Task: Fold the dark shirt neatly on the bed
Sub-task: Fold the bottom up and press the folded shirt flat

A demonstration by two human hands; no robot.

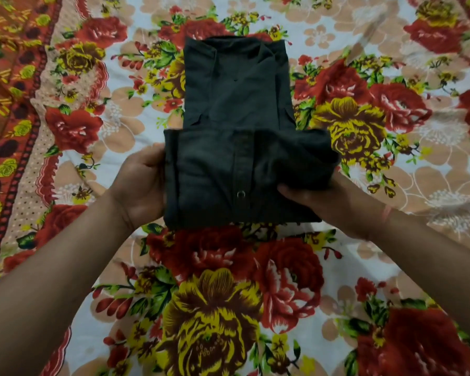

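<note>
The dark shirt [236,93] lies on the bed in the middle of the view, its sides folded in to a narrow strip, collar at the far end. Its near part is doubled over into a thick fold, raised a little off the sheet, with a round snap button showing on the front placket. My left hand [136,185] grips the left edge of that fold, fingers tucked underneath. My right hand [326,199] holds the right edge, thumb on top of the cloth.
The bed is covered by a floral sheet [228,294] with big red and yellow roses on white. An orange patterned border [14,104] runs along the left side.
</note>
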